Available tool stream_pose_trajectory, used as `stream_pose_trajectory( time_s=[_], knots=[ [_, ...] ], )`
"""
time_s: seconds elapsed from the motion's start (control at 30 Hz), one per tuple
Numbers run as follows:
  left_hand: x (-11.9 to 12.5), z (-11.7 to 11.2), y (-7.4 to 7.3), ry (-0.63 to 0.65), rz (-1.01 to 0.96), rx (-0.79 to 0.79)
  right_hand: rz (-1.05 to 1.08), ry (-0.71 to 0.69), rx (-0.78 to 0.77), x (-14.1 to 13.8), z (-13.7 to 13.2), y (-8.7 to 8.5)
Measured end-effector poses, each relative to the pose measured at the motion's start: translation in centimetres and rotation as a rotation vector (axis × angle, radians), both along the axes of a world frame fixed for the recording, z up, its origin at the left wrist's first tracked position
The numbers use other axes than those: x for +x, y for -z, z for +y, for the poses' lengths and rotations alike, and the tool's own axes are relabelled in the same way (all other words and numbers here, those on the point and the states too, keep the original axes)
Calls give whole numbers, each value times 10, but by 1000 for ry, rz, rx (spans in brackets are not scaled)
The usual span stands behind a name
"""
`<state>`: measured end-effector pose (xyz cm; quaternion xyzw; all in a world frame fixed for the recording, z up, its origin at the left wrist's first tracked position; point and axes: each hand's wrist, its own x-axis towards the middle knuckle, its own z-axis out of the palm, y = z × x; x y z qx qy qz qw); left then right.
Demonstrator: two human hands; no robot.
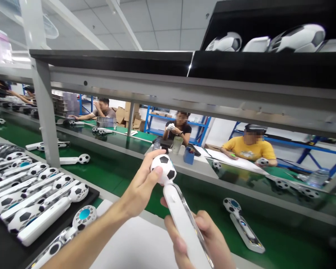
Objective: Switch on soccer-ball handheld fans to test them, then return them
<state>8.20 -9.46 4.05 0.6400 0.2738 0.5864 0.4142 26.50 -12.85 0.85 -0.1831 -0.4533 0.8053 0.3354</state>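
In the middle of the head view is a white handheld fan point(182, 220) whose round head carries a black-and-white football pattern. My left hand point(141, 183) is closed around the ball-shaped head, the thumb pressing on its near side. Lower down, my right hand point(201, 239) wraps the long white handle, with a shiny strip along its edge facing right. The fan is tilted, head up and to the left. Below my hands lies a white surface point(128, 239).
At left, a black tray point(5, 250) holds several similar fans. One more fan point(243, 224) lies on the green conveyor belt point(117, 179) at right. A grey post point(44, 112) and an overhead shelf point(156, 82) stand before me. Several people point(248, 145) sit across the line.
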Motion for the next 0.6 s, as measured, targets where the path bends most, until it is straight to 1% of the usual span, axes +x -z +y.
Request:
stream_pose_trajectory(
  time_s=[0.07,0.13,0.2,0.23,0.27,0.33,0.37,0.4,0.47,0.53,0.6],
  knots=[
    [0,1,0,14,-52,-16,-10,-1,-35,-1,1,3],
    [-1,2,-1,56,-107,-21,106,-33,-83,-7,1,8],
    [-1,3,-2,131,-149,-32,286,-88,-101,-14,0,11],
    [-1,4,-2,156,-159,-41,340,-109,-95,-17,-1,11],
    [-1,4,-3,167,-160,-53,346,-123,-76,-20,-3,10],
    [-1,4,-3,164,-151,-78,234,-94,-9,-22,-7,7],
    [-1,4,-3,166,-146,-93,138,-45,48,-23,-10,6],
    [-2,4,-3,178,-145,-111,20,31,114,-24,-13,5],
    [-4,4,-3,227,-156,-136,-217,238,271,-27,-19,6],
    [-6,4,-4,269,-174,-133,-431,428,455,-31,-23,9],
    [-7,4,-6,297,-204,-102,-561,525,638,-33,-23,14]
  ],
)
